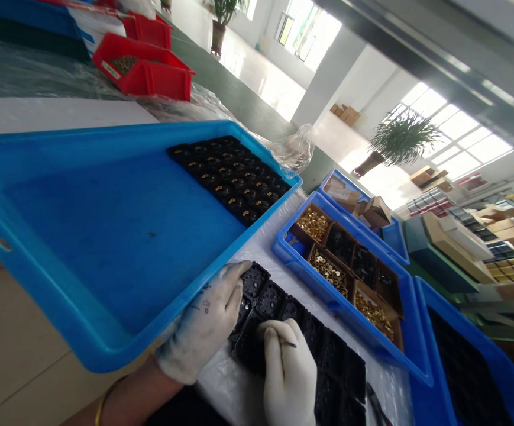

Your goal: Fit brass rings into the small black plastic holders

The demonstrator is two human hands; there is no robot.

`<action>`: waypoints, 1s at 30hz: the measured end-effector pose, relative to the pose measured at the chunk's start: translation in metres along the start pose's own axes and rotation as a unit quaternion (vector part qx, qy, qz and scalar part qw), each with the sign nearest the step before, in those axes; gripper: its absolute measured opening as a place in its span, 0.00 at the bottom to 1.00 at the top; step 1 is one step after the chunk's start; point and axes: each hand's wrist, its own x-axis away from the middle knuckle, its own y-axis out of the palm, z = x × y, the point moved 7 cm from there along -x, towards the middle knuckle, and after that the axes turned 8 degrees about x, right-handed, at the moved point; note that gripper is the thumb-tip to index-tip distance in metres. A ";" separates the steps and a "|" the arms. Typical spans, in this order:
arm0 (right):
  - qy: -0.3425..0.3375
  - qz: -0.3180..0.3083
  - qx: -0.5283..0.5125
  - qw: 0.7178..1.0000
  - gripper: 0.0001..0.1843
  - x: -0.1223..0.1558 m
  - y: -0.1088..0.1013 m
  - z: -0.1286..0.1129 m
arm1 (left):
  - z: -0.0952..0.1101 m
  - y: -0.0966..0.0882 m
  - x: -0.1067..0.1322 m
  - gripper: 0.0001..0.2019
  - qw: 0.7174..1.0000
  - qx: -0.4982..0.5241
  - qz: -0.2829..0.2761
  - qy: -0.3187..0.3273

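Note:
My left hand (210, 322), in a white glove with dark smudges, grips the near edge of a group of square black plastic housings (270, 300) laid in rows. Its fingers reach over the corner housing. My right hand (290, 373), gloved too, is closed over the middle of these housings. The tip of a thin dark rod (288, 343) sticks out between its thumb and fingers; the rest of it is hidden. Small shiny bits show inside some housings. Pliers-like dark handles (375, 405) lie to the right of the group.
A large blue tray (106, 349) at left carries rows of black parts with brass pieces (234, 177). A blue bin (340, 316) at right holds cardboard boxes of brass parts (327, 272) and black parts. Another blue bin (434, 319) stands beyond. Red bins (163, 80) are at the back.

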 end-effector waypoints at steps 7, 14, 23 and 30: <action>-0.019 0.024 -0.013 0.999 0.11 0.000 -0.013 -0.005 | 0.004 -0.001 -0.003 0.20 1.000 -0.013 -0.008 0.011; -0.011 -0.024 0.003 1.000 0.14 -0.014 -0.028 -0.009 | 0.001 -0.003 -0.003 0.24 1.000 0.009 -0.027 -0.003; -0.172 -0.256 0.137 0.941 0.18 -0.023 -0.022 0.001 | -0.014 0.002 0.006 0.21 0.991 0.095 -0.005 -0.093; -0.118 -0.467 0.331 0.811 0.24 -0.028 -0.001 -0.004 | -0.019 -0.009 0.007 0.18 0.981 0.135 0.038 -0.136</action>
